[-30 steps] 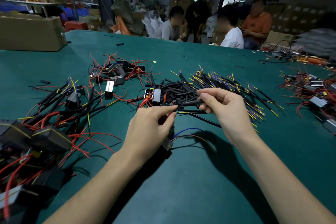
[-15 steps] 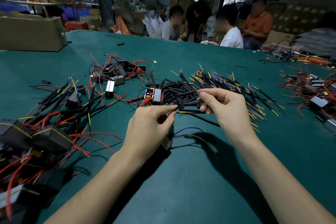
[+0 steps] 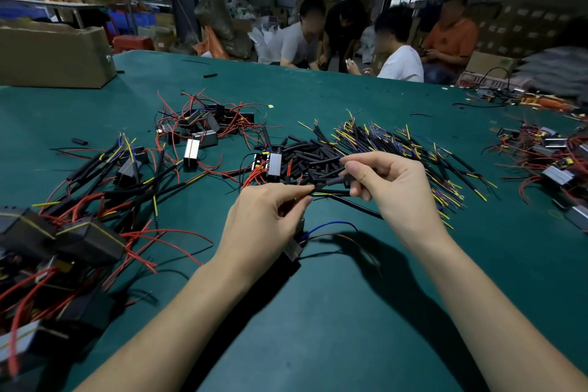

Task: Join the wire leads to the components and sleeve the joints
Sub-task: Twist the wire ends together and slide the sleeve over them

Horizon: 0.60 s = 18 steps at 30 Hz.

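Note:
My left hand (image 3: 264, 219) pinches the end of a wire lead between thumb and forefinger, with a small grey component (image 3: 293, 248) tucked under its palm; blue and red leads (image 3: 331, 227) trail from it. My right hand (image 3: 391, 191) pinches a short black sleeve (image 3: 334, 182) on a black cable (image 3: 353, 205). The sleeve's end sits close to my left fingertips. Behind the hands lie a pile of loose black sleeves (image 3: 305, 156) and a fan of black cables with yellow and blue ends (image 3: 413, 149).
Finished components with red wires are heaped at the left (image 3: 63, 232), centre back (image 3: 203, 127) and right edge (image 3: 547, 156) of the green table (image 3: 318, 328). A cardboard box (image 3: 54, 54) stands at the far left. Several people sit beyond the table's far edge.
Both hands stay in nearly the same place, shifting only slightly. The right fingers have adjusted a little on the sleeve.

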Each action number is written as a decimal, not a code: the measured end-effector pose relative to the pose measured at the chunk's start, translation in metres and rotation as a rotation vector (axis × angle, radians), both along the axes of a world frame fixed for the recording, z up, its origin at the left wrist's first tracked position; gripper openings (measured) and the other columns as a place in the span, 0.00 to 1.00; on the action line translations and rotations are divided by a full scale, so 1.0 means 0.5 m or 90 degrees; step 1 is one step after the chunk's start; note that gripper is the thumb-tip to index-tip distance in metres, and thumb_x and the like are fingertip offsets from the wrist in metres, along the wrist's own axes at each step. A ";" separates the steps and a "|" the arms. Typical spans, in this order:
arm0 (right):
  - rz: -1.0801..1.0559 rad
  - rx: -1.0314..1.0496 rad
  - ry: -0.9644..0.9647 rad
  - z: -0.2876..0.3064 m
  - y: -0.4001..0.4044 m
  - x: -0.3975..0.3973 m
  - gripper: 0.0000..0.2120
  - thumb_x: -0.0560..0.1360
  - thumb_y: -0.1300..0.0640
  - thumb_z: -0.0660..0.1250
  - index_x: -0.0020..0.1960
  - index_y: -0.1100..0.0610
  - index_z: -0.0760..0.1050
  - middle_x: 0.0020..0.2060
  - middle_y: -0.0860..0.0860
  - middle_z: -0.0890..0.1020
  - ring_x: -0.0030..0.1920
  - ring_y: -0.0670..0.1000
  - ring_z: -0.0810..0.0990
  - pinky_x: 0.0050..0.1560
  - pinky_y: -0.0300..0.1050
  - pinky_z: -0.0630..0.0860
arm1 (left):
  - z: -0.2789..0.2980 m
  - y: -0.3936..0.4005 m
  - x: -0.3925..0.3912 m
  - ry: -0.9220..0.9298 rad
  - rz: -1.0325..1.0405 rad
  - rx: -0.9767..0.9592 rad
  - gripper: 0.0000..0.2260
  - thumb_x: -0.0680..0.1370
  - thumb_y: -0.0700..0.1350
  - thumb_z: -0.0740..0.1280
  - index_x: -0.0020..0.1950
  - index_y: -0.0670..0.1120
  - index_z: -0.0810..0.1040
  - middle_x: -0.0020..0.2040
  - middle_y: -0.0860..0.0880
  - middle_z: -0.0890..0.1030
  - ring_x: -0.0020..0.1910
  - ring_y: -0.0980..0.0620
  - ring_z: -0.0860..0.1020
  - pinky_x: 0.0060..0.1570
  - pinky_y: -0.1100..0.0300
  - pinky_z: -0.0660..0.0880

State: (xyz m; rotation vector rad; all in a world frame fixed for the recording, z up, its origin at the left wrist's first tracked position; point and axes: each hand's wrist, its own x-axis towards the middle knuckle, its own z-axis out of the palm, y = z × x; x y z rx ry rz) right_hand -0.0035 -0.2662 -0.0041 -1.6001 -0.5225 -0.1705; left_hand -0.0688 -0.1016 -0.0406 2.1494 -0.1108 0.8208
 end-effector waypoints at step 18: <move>0.192 0.041 0.148 -0.023 0.031 -0.021 0.04 0.74 0.67 0.67 0.45 0.60 0.79 0.37 0.56 0.83 0.32 0.47 0.78 0.35 0.36 0.74 | 0.021 -0.002 -0.008 0.084 -0.080 -0.066 0.10 0.69 0.42 0.76 0.49 0.47 0.81 0.31 0.48 0.82 0.30 0.48 0.78 0.37 0.54 0.76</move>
